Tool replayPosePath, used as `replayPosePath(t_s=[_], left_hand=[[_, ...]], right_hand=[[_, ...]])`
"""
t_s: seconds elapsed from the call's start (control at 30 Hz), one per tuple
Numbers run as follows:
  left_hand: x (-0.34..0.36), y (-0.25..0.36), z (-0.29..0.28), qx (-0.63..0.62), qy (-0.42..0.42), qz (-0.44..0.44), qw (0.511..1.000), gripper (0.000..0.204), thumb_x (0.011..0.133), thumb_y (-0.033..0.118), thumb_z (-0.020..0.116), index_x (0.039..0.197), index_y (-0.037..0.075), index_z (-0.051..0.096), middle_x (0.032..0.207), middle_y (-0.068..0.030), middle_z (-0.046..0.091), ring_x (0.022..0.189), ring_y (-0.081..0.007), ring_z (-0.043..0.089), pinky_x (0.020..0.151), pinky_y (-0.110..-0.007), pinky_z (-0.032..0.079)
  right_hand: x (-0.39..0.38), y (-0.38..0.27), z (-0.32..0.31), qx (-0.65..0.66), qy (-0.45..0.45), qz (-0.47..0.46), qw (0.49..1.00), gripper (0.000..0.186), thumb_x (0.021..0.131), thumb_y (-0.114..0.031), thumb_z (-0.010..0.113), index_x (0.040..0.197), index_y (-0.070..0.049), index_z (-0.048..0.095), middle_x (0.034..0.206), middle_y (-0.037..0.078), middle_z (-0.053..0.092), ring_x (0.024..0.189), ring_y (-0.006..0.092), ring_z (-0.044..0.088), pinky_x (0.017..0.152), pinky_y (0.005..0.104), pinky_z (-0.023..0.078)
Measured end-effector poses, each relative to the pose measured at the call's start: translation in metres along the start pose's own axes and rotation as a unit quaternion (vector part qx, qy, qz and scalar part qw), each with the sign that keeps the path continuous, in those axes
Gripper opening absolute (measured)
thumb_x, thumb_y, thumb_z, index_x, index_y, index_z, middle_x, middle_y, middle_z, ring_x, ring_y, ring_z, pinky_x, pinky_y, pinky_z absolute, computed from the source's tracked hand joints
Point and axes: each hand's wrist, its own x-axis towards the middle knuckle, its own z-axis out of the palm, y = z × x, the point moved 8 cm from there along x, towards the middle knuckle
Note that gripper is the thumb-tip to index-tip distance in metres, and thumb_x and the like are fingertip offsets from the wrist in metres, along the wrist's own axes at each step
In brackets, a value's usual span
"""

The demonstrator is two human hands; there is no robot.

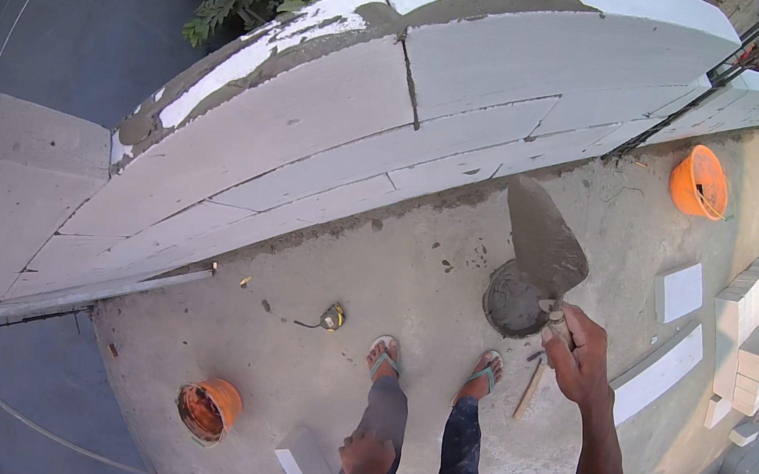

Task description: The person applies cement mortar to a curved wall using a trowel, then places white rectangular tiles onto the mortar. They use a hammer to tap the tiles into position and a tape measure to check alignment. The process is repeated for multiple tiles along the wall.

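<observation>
In my right hand [579,356] I grip the wooden handle of a pointed trowel [546,241], its blade smeared grey and aimed toward the wall. Partly behind the blade, a round tub of wet mortar [515,302] sits on the floor. My left hand [366,456] hangs in front of my left thigh, its fingers curled with nothing visible in them. Ahead runs a wall of white blocks [275,137]; mortar [278,62] is spread unevenly along its top, with a higher block course at the right and an upright block face at the far left.
A tape measure [334,317] lies left of my feet. Orange buckets stand at the lower left [212,408] and far right [700,182]. Loose blocks [679,292] and stacked blocks [742,311] are at the right. A metal bar [85,297] borders the drop at the left.
</observation>
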Motion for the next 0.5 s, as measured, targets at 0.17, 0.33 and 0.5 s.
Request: replayPosePath(t_s=[0.17,0.33,0.5], left_hand=[[0.001,-0.007,0.005,-0.02,0.005,0.003,1.0,0.055,0.095,0.05,0.057,0.134,0.014,0.071,0.139,-0.0134,0.065,0.129,-0.0345,0.062,0.107,-0.051,0.05],[-0.001,-0.01,0.006,-0.047,0.019,-0.003,0.999,0.055,0.095,0.052,0.059,0.131,0.012,0.07,0.139,-0.0135,0.064,0.13,-0.0361,0.059,0.107,-0.051,0.047],[-0.003,-0.018,0.004,-0.077,0.004,-0.011,0.997,0.062,0.095,0.054,0.058,0.14,0.012,0.067,0.144,-0.0155,0.061,0.135,-0.0373,0.057,0.112,-0.053,0.045]], right_hand=[[0.074,-0.188,-0.025,-0.34,0.114,-0.237,0.903,0.042,0.087,-0.004,0.077,0.127,0.004,0.064,0.102,0.016,0.064,0.088,0.032,0.069,0.07,0.0396,0.056],[0.126,-0.271,0.013,-0.567,0.145,-0.341,0.736,0.047,0.085,-0.002,0.068,0.132,0.004,0.064,0.104,0.01,0.061,0.085,0.0245,0.066,0.069,0.0367,0.057],[0.148,-0.272,0.006,-0.674,0.128,-0.283,0.671,0.042,0.087,-0.004,0.065,0.128,0.006,0.066,0.103,0.011,0.063,0.086,0.0245,0.068,0.07,0.037,0.059]])
